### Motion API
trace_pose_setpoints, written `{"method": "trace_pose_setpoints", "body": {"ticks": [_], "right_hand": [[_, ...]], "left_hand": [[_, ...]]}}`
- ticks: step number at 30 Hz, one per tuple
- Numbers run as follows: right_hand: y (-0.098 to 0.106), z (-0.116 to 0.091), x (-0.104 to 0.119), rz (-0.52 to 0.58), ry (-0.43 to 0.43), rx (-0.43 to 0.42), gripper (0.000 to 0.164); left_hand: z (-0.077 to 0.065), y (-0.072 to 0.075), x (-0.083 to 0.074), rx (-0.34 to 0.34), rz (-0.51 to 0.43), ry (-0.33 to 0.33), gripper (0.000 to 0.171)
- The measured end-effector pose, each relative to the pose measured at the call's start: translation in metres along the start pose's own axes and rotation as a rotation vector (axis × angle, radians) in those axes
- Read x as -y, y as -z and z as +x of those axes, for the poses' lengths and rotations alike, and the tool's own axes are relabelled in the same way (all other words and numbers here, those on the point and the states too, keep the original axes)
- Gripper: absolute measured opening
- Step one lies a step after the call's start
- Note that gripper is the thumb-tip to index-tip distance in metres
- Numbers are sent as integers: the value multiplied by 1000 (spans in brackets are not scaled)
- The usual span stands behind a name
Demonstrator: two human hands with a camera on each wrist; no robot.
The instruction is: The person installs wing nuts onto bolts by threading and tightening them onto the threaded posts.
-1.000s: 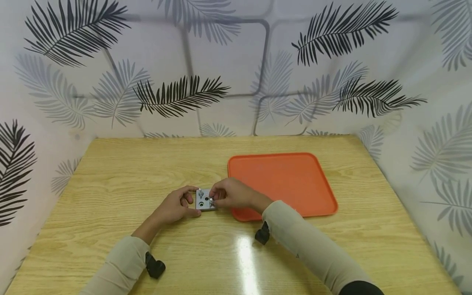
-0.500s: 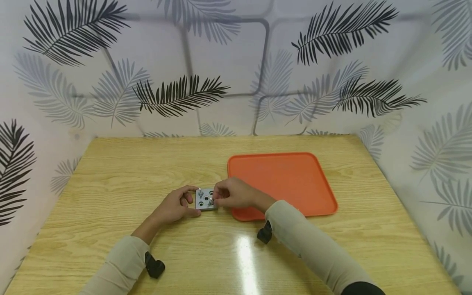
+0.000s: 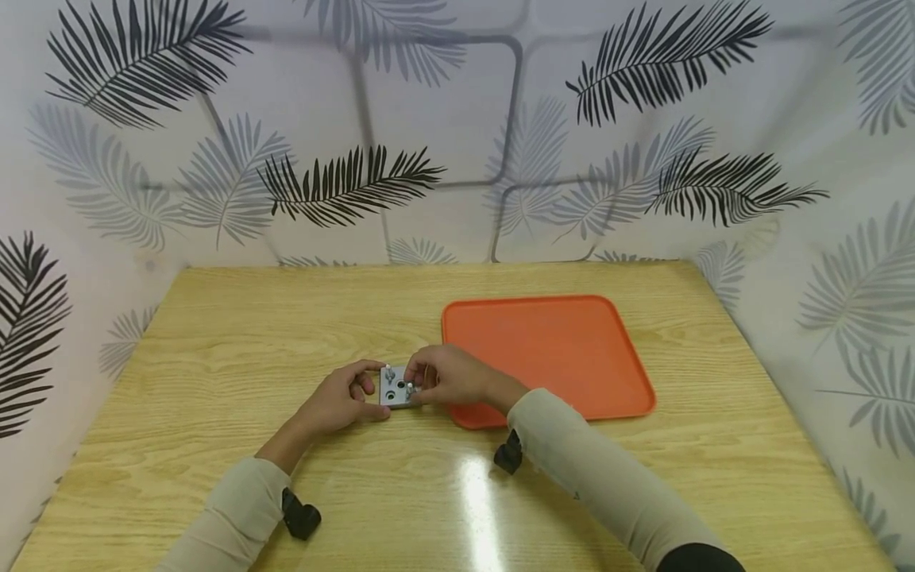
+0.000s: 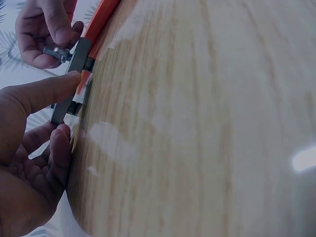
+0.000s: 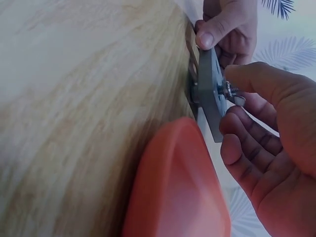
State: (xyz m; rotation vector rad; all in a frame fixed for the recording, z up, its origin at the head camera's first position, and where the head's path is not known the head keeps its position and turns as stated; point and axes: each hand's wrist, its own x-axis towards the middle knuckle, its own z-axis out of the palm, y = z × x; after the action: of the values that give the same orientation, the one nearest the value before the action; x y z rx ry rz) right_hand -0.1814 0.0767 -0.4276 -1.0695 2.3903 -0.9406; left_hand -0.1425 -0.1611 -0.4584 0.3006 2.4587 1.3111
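Note:
A grey metal plate [image 3: 397,403] with round holes sits left of the tray, held between the thumb and index finger of my left hand [image 3: 337,403]. One bolt [image 3: 389,372] stands up at its far left corner. At the near right corner, a second bolt with a wing nut [image 5: 238,100] stands between the thumb and fingers of my right hand [image 3: 455,376], which pinch at it. In the right wrist view the thumb [image 5: 247,76] lies against the bolt's threaded end. Dark bolt heads [image 4: 89,63] show under the plate in the left wrist view.
An orange tray [image 3: 543,349] lies on the wooden table [image 3: 300,318], partly under the right forearm. Its near left corner is close to the plate. A leaf-patterned cloth [image 3: 457,119] surrounds the table at the back and sides.
The right hand's fingers drew back a little to the right half a second ago, baring the far right hole, and have now come round the wing nut again. Left hand and plate stayed still.

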Motion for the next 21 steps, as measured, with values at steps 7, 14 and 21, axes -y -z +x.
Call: {"method": "trace_pose_setpoints", "body": {"ticks": [7,14,21], "right_hand": [[-2,-1,4,14,-9,-9,17],[2,-3,4,69,3,48,36],[4,-3,5,44,35,68,30]], "left_hand": [[0,1,1,2,-10,-5,70],[1,1,-1,0,3,1,69],[0,2,-2,7,-13,-8,69]]}}
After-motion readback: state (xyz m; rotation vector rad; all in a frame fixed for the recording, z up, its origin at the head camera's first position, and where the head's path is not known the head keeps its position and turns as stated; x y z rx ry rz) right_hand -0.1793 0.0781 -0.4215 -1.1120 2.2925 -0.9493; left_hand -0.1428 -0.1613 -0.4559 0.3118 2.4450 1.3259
